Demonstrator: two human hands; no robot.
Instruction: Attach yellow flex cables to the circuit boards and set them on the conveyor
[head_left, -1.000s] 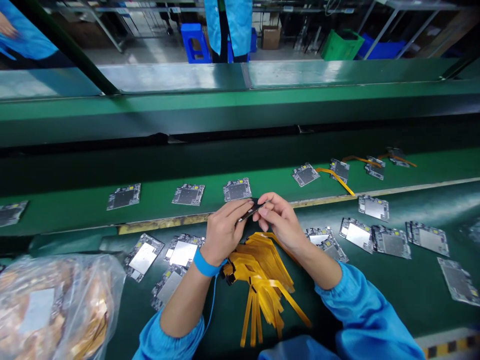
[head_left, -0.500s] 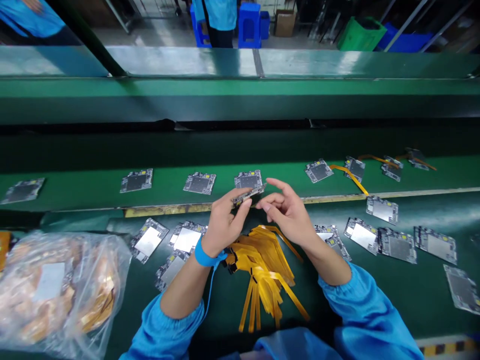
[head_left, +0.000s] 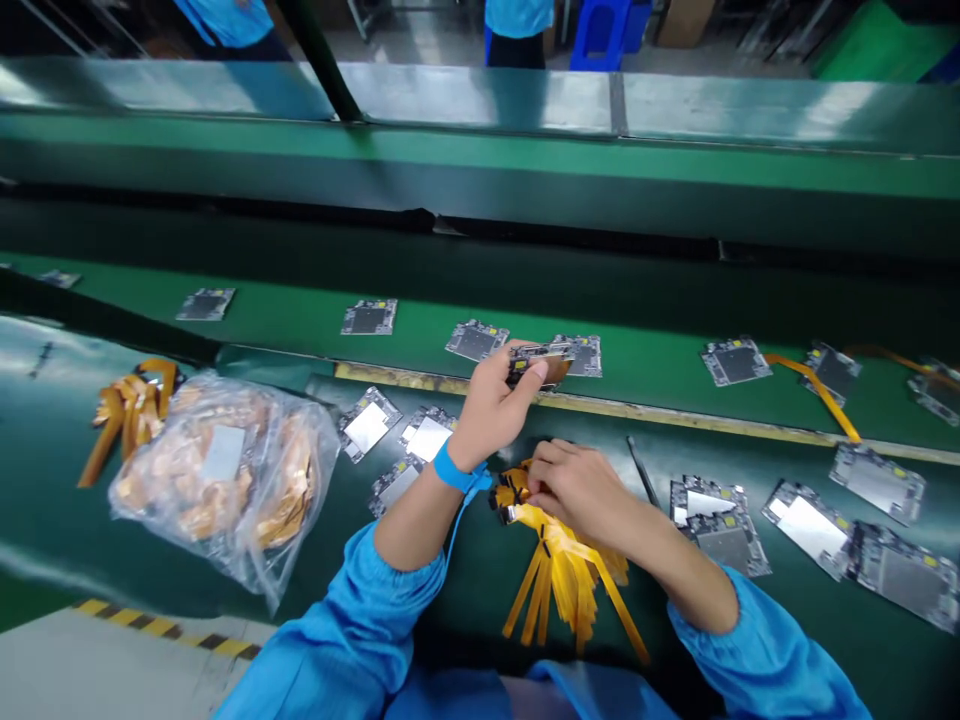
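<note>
My left hand (head_left: 499,405), with a blue wrist strap, grips a circuit board (head_left: 531,362) between thumb and fingers, tilted above the conveyor's near edge. My right hand (head_left: 581,488) is down at the upper end of a heap of orange flex cables (head_left: 570,580). Its fingers are curled and pinched on the cables there; the fingertips are partly hidden. Just behind the held board, another circuit board (head_left: 585,355) lies on the green belt. Near my left wrist rest several boards with silvery plates, one of them a board (head_left: 367,425) lying at an angle.
A clear plastic bag (head_left: 225,480) of coppery parts lies left, beside more orange cables (head_left: 135,410). A thin dark tool (head_left: 643,472) lies right of my right hand. Several boards, including a board (head_left: 810,525), spread rightward. The green belt (head_left: 285,330) carries spaced boards. People stand beyond.
My right hand has dropped from beside the held board to the cable heap and closed there. My left hand still holds the board, now turned differently. The view has swung left.
</note>
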